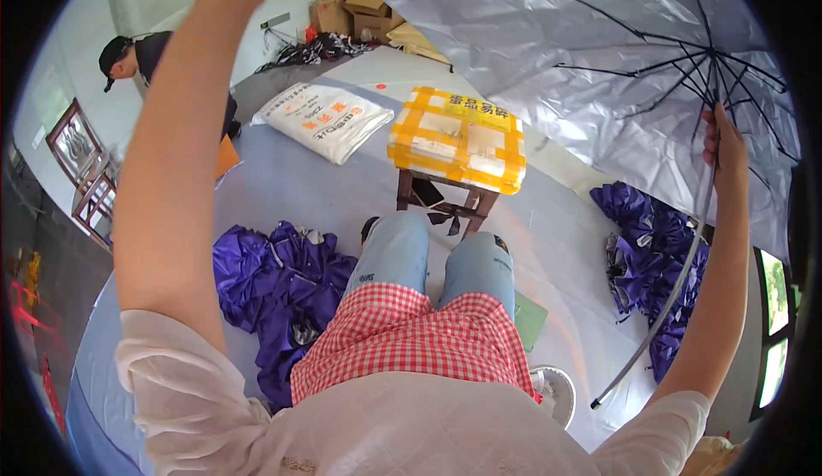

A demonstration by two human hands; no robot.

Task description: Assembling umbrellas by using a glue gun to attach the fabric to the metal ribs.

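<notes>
I sit with my knees in pale jeans below me. My right hand [723, 146] is raised and grips the metal shaft [664, 313] of an open umbrella near its hub. The silver underside of the canopy [591, 56] and its black ribs spread over the upper right. The shaft runs down and left from my hand to its free end beside my right side. My left arm [175, 151] reaches straight up, and its hand is cut off by the top edge of the view.
Purple folded umbrellas lie in piles at my left [278, 283] and right [655, 258]. A wooden stool [445, 198] carries a box taped in yellow [458, 138]. A white sack [325, 118] lies beyond. Cardboard boxes [360, 9] stand at the back. A person in a black cap [128, 56] bends at far left.
</notes>
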